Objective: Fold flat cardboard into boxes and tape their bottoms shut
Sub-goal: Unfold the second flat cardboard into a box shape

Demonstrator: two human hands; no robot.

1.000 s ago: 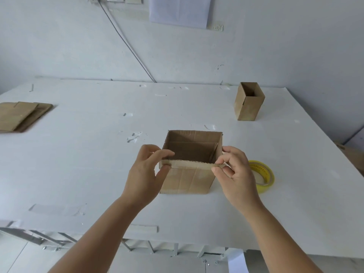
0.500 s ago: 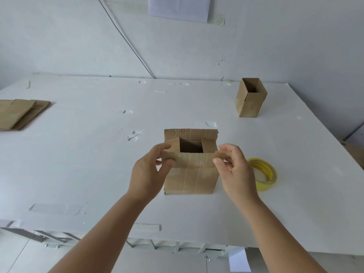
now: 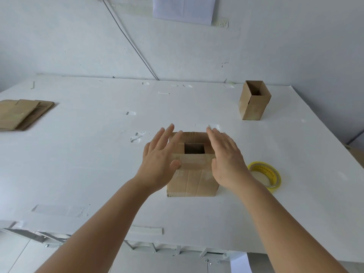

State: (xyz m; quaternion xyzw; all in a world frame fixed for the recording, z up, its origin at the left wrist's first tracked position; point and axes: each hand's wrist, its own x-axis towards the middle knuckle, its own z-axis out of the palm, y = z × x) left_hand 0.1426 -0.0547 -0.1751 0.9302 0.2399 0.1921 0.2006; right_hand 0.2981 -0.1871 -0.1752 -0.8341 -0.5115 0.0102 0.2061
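Note:
A brown cardboard box [image 3: 192, 180] stands on the white table [image 3: 88, 158] in front of me. Its top flaps are folded inward, leaving a small square hole in the middle. My left hand [image 3: 159, 158] lies flat with straight fingers on the box's left top side, its thumb on the near flap. My right hand [image 3: 226, 156] is flat with straight fingers over the right top side. A yellow roll of clear tape [image 3: 265, 175] lies on the table just right of the box, behind my right wrist.
A finished open box [image 3: 254, 101] stands upright at the far right. A stack of flat cardboard [image 3: 21, 113] lies at the far left. Bits of old tape stick to the table. The table's near edge runs under my forearms; a wall stands behind.
My hands let go of the near flap and spread flat over the box top. The flaps have come down inward, so only a small square opening is left.

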